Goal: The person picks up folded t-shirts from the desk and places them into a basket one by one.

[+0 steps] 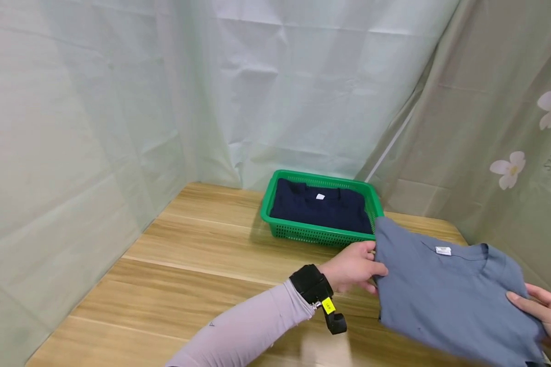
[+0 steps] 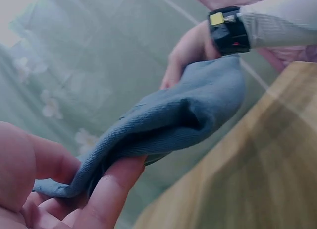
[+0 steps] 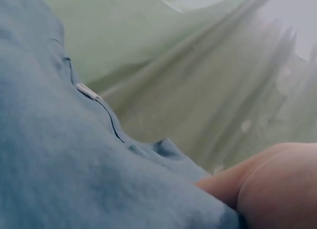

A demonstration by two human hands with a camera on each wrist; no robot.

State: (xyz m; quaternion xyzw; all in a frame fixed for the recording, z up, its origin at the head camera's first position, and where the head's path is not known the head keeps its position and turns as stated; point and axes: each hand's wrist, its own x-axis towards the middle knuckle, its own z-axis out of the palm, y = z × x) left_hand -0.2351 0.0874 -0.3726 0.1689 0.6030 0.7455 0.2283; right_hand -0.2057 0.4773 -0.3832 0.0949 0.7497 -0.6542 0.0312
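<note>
A folded grey-blue T-shirt (image 1: 454,295) with a white neck label is held up between both hands, above the table's right side. My left hand (image 1: 355,267) pinches its left edge, thumb on top and fingers beneath; the left wrist view shows the folded layers (image 2: 143,125) between them. At the opposite edge my right hand (image 1: 548,316) grips the shirt, thumb on the upper face, partly cut off by the frame. Behind the shirt, a folded navy T-shirt (image 1: 321,209) lies in a green plastic basket (image 1: 321,234). The grey-blue shirt's left corner overlaps the basket's front right corner in the head view.
The wood-grain table (image 1: 202,270) reaches back to pale curtains (image 1: 303,92) that hang behind it and on the left. On the right hangs a beige curtain (image 1: 464,142) with white flowers. The basket stands near the table's back edge.
</note>
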